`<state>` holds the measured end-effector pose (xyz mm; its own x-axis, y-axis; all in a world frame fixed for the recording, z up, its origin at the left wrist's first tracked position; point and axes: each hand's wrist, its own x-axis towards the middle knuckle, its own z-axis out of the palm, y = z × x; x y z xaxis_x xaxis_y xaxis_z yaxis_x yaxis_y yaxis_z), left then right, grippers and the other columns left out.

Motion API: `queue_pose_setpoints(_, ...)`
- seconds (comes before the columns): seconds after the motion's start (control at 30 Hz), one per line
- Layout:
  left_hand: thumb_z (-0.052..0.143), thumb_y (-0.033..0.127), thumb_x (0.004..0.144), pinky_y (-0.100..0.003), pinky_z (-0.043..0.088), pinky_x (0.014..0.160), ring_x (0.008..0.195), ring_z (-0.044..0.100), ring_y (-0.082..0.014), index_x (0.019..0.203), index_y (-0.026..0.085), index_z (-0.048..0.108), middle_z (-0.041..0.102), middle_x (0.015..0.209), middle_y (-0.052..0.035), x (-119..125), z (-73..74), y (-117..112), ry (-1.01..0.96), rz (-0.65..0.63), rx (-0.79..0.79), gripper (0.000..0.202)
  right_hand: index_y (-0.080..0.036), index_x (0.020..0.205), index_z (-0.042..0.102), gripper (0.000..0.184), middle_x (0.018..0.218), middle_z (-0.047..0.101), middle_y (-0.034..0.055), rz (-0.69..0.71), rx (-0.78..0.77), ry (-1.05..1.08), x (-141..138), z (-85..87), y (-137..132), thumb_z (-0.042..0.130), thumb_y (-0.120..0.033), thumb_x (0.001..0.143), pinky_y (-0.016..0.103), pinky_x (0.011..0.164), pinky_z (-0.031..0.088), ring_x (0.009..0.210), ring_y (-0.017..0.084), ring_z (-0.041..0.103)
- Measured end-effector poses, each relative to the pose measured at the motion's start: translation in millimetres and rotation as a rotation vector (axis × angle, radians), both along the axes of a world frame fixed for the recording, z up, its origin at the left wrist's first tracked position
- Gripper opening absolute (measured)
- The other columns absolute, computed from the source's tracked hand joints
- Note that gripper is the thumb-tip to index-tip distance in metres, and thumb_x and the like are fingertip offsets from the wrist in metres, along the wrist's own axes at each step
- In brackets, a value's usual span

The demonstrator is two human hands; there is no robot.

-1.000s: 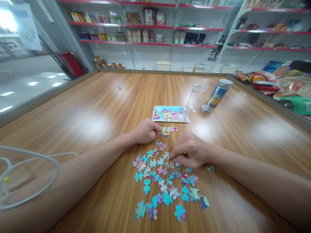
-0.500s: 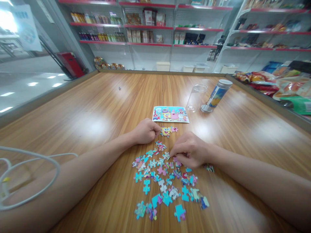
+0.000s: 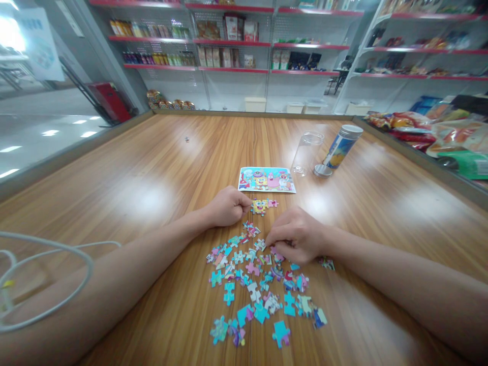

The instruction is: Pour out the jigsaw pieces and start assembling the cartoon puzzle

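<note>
Several loose jigsaw pieces (image 3: 259, 284), mostly teal and pink, lie scattered on the wooden table (image 3: 152, 173). My right hand (image 3: 297, 235) rests curled over the top of the pile, fingertips pinched on a piece at its left edge. My left hand (image 3: 227, 206) is a closed fist resting on the table, its knuckles touching a small joined cluster of yellow and pink pieces (image 3: 264, 205). Just beyond lies the cartoon reference picture card (image 3: 267, 179).
A clear empty tube (image 3: 308, 151) and a printed tube with a white cap (image 3: 341, 146) lie at the back right, a round lid (image 3: 322, 170) beside them. A white cable (image 3: 46, 274) loops at the left. Snack packets (image 3: 438, 132) pile at the right edge; shop shelves behind.
My right hand's fingers shifted slightly among the pieces; otherwise both hands and the pieces stay where they were.
</note>
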<state>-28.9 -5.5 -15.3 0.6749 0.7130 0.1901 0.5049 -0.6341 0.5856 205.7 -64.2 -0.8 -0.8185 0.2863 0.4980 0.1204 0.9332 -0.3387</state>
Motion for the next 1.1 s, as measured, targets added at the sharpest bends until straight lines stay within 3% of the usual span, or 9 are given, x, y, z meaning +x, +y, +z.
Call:
queue_pose_setpoints(0.5,0.037,0.012,0.053,-0.024,0.020,0.049,0.048,0.030,-0.0076,0.046,0.015,0.042,0.035,0.045,0.0032,-1.2,-2.2,0.8,0.006,0.001,0.007,0.009,-0.016,0.084,0.072,0.027,0.057,0.063,-0.0015,-0.003,0.005,-0.018,0.6,-0.7,-0.1,0.048,-0.011,0.074,0.022,0.048,0.037,0.048,0.009,0.054)
queue_pose_setpoints(0.73,0.037,0.013,0.052,-0.024,0.019,0.049,0.047,0.030,-0.0076,0.045,0.015,0.043,0.035,0.044,0.0030,-0.3,-0.1,-0.8,0.004,0.017,0.000,0.009,-0.015,0.085,0.075,0.029,0.057,0.063,-0.0017,-0.247,0.014,0.068,1.2,-5.2,8.0,0.048,-0.010,0.075,0.021,0.049,0.036,0.046,0.007,0.049)
queue_pose_setpoints(0.87,0.037,0.013,0.052,-0.024,0.019,0.049,0.047,0.030,-0.0075,0.045,0.015,0.043,0.035,0.044,0.0030,0.4,0.5,-1.3,0.003,0.016,0.001,0.009,-0.016,0.090,0.076,0.032,0.053,0.059,-0.0030,-0.167,-0.007,0.053,1.2,-4.4,7.7,0.048,-0.009,0.075,0.021,0.047,0.034,0.043,0.006,0.045)
queue_pose_setpoints(1.1,0.037,0.014,0.052,-0.024,0.020,0.049,0.047,0.030,-0.0073,0.045,0.014,0.041,0.035,0.044,0.0029,1.6,1.4,-1.4,0.005,0.000,0.010,0.008,-0.017,0.095,0.075,0.032,0.058,0.064,-0.0004,-0.076,-0.016,-0.053,1.6,-5.1,3.5,0.049,-0.011,0.078,0.021,0.049,0.037,0.049,0.009,0.053)
